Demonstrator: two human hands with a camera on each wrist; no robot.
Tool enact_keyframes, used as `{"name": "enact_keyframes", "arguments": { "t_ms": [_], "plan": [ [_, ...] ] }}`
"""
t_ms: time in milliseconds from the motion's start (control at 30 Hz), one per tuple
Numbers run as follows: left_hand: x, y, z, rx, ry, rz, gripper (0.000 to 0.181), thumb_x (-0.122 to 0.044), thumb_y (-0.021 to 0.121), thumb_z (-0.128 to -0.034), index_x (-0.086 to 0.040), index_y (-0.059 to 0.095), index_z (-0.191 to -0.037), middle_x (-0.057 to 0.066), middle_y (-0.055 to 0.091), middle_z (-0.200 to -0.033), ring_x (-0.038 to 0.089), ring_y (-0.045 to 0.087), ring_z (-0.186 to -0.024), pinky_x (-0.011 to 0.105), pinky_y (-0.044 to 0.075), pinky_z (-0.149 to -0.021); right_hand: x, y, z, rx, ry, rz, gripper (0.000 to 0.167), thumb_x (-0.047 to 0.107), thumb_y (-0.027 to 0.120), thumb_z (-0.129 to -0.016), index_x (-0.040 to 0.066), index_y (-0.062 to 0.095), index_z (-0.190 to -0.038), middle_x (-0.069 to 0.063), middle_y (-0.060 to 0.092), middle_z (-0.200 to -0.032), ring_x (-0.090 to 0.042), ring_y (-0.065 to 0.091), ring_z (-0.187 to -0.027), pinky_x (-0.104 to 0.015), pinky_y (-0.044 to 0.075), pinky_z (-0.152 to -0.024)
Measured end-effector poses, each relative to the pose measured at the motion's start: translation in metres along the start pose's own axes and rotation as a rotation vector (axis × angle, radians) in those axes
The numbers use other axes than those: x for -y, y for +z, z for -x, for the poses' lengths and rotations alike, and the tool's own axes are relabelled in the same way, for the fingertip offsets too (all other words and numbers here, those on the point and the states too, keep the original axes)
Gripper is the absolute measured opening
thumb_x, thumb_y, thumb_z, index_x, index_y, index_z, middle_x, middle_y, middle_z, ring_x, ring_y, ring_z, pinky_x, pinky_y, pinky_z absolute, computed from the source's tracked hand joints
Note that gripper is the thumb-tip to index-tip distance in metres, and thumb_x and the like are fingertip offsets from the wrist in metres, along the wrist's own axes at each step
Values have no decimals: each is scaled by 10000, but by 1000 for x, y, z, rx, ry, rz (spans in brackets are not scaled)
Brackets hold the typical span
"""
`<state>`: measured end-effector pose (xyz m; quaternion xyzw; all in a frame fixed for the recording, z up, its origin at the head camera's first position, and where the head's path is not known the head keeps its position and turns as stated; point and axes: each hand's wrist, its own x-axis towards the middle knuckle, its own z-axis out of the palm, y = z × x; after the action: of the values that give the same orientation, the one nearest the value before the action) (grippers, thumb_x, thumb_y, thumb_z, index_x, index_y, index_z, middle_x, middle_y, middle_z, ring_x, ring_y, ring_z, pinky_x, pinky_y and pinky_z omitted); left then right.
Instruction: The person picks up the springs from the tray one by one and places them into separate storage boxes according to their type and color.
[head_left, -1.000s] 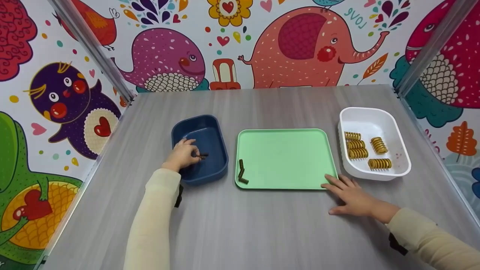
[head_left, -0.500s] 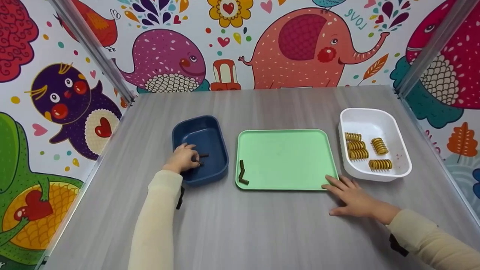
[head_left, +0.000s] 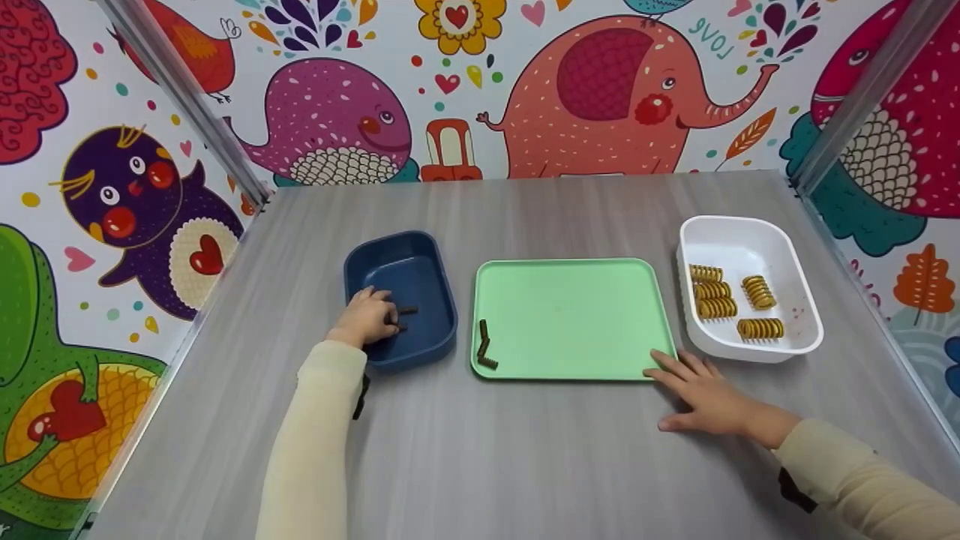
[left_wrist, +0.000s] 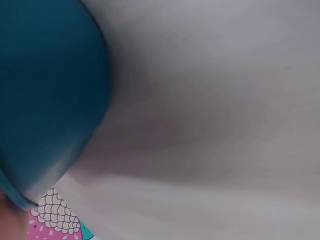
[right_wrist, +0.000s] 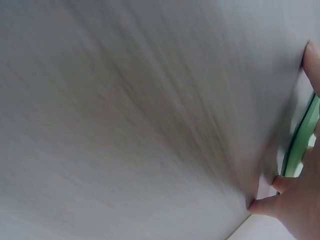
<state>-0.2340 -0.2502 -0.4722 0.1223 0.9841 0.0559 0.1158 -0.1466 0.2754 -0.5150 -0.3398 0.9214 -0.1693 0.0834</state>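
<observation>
Left hand [head_left: 365, 316] is curled in the blue bin [head_left: 411, 358], can't tell its grip, but a loose pinch might drop a brown piece [head_left: 408, 310]; right hand [head_left: 701, 397] is splayed, empty.

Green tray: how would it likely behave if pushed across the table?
The green tray would probably slide flat rather than tip, being low and wide. It looks fairly stiff, its sides showing no sag. The dark pieces on it might roll, looking rod-shaped.

I see dark brown pieces [head_left: 407, 310], a navy bin [head_left: 429, 274], a plain light-green tray [head_left: 577, 322], a white box [head_left: 742, 251], grey-streaked surface [head_left: 525, 457], cartoon-patterned wall [head_left: 465, 97]
</observation>
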Motion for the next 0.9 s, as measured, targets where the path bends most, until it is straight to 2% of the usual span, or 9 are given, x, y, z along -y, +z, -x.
{"name": "enact_keyframes", "arguments": {
  "t_ms": [167,367,600,800,900],
  "plan": [
    [-1,-4,0,0,-23,41,135,-207,638,-842,-73,658,-848,223,412,-1374,465,240,-1311,529,230,-1060,1,-1,1,4,8,-16,729,502,649,-774,75,454,-1332,-199,286,-1439,-561,219,-1256,-750,201,-877],
    [-4,-11,0,-14,-12,52,167,-221,627,-853,-71,660,-917,209,389,-1397,446,218,-1327,528,206,-1071,1,-1,1,7,13,-21,732,505,647,-775,75,451,-1334,-201,282,-1442,-558,210,-1262,-749,194,-883],
    [-12,-22,0,-76,56,67,181,-182,605,-866,-72,671,-994,190,384,-1407,422,222,-1337,513,162,-1091,2,-2,1,17,23,-17,737,515,640,-775,78,449,-1336,-199,278,-1448,-554,214,-1264,-746,197,-886],
    [-25,-29,0,-142,128,49,214,-206,621,-871,-75,673,-1031,177,389,-1408,407,242,-1336,498,149,-1099,2,-2,1,37,32,-11,745,530,628,-778,86,439,-1346,-194,269,-1455,-547,205,-1271,-746,194,-887],
    [-35,-32,0,-164,141,49,229,-213,618,-876,-83,667,-1058,154,381,-1420,383,225,-1351,498,148,-1101,0,-1,1,14,14,-10,736,521,635,-776,83,449,-1336,-192,282,-1446,-554,223,-1258,-751,203,-874]
  ]
}}
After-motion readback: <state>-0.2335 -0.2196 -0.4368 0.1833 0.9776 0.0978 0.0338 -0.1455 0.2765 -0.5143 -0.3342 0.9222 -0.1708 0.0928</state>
